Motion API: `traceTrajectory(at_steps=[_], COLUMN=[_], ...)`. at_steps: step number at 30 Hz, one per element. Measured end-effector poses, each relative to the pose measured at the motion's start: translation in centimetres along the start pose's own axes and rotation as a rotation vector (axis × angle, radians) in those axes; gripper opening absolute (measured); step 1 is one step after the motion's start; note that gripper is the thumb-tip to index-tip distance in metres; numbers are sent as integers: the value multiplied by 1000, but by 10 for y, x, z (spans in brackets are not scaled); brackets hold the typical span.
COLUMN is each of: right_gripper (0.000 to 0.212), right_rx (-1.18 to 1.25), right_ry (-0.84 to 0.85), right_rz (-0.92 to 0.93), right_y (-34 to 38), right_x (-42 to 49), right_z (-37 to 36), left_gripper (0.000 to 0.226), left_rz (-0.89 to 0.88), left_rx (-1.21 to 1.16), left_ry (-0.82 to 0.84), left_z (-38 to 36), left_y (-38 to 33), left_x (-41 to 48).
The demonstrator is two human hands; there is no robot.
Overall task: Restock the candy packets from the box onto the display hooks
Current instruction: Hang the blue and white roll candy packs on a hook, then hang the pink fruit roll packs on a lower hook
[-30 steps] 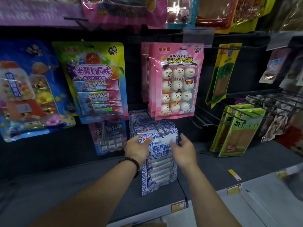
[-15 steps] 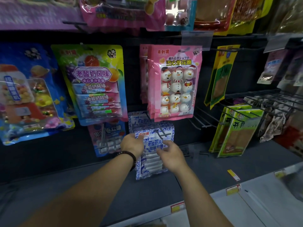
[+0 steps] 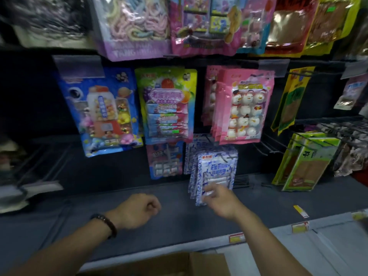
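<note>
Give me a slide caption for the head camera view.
Right hand touches hanging blue-and-white candy packets; left hand curled, empty; cardboard box below.

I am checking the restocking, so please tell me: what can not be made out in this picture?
Cardboard box: head view, cut off by the bottom edge, contents unseen.
Right hand: head view, motion blur hides whether it pinches the blue-and-white packets.
Their print: head view, too blurred to read.
</note>
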State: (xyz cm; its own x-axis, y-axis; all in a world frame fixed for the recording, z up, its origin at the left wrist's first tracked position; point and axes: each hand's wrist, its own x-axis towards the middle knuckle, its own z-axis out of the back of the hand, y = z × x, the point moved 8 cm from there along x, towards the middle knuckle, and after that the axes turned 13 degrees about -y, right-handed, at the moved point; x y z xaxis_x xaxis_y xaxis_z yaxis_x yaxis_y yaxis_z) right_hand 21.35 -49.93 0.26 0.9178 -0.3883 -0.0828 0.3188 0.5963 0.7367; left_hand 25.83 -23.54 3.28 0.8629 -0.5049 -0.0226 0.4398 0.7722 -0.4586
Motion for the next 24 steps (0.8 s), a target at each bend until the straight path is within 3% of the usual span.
traceTrajectory(at_steps=[4, 10, 12, 18, 21, 24], right_gripper=[30, 7, 8, 13, 15, 11], right_rx=[-129, 130, 145, 37, -45, 36], right_ry=[50, 176, 250, 389, 449, 460], right_rz=[83, 35, -3, -165, -316, -489], right_y=[32, 76, 74, 18, -21, -47], right_x=[-28, -92, -113, -168, -196, -213], right_z=[-23, -119, -163, -277, -317, -353], left_gripper=[13, 16, 18, 18, 20, 31], left_rz=[-69, -103, -111, -43, -62, -39], left_rx=[184, 198, 165, 103, 197, 158], left_ry=[64, 161, 179, 226, 344, 378], left_z=[30, 53, 54, 31, 9, 4], left_y=[39, 74, 81, 122, 140, 146], left_x=[-67, -156, -179, -216, -225, -222])
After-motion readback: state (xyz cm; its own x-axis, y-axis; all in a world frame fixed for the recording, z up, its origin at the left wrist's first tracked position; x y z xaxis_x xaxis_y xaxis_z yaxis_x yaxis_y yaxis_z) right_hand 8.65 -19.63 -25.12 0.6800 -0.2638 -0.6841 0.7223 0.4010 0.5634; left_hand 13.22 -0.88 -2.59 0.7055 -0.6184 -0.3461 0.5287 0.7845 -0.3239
